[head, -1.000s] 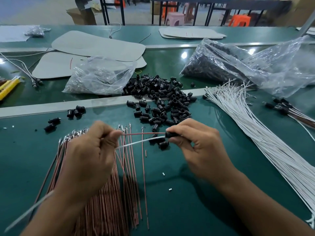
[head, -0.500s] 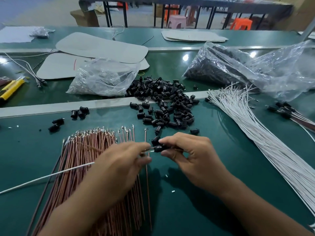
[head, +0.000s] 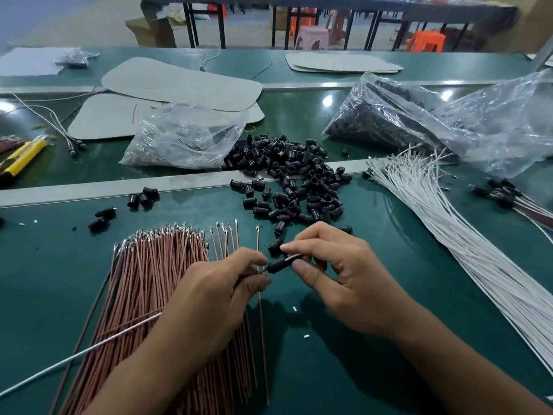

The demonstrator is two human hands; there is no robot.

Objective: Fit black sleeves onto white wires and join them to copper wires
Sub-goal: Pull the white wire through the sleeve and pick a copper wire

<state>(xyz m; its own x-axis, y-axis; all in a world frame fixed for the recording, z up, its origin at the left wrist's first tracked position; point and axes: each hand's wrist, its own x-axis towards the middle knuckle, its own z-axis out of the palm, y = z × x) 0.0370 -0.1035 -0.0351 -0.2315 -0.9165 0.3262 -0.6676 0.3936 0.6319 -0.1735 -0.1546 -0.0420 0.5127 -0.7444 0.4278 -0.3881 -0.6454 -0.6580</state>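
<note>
Hands have closed right up since a second ago: back then they were held apart with a white wire and a copper one stretched between them, and now the left hand and right hand nearly touch fingertip to fingertip, just past dead centre toward 6 o'clock. The right thumb and forefinger are pinching the black sleeve, and the left fingers are pinched on the wire ends right at its mouth. The white wire now trails out from under the left hand toward 8 o'clock. My guess is the ends have been fed into the sleeve and this joint is about seated, though the join itself is hidden by fingers. Stock hasn't shifted: the copper bundle is at 8 o'clock, the sleeve pile at 12, and the white bundle at 3. As for writing, I can't read any. The plastic bags look plain, and the yellow tool at 9 o'clock shows no lettering I can make out.
</note>
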